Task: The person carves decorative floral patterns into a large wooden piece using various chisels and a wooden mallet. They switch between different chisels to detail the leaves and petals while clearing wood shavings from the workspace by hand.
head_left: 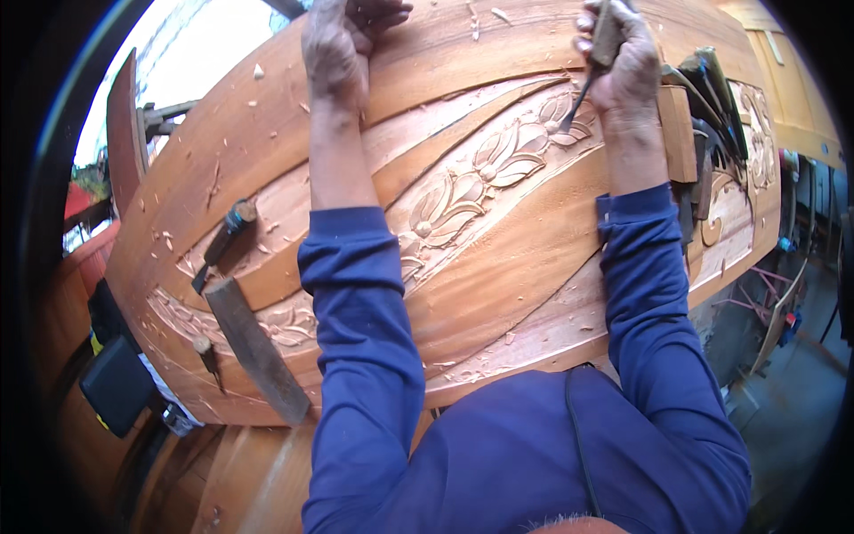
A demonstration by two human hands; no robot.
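A large wooden panel (498, 231) lies before me, carved with a band of leaves and petals (485, 173). My right hand (627, 71) grips a carving chisel (608, 40) by its wooden handle. The thin metal blade slants down, its tip at the carved petals near the upper right of the band. My left hand (342, 49) rests on the panel's far part, fingers loosely bent and pointing right, with nothing visible in them. The upper edge of the picture cuts off part of this hand.
A wooden-handled adze-like tool (227, 236), a long dark wooden bar (258, 351) and a short chisel (207, 356) lie at left. Right of my right arm are a wood block (678, 133) and a bundle of tools (712, 98). Wood chips (213, 182) are scattered about.
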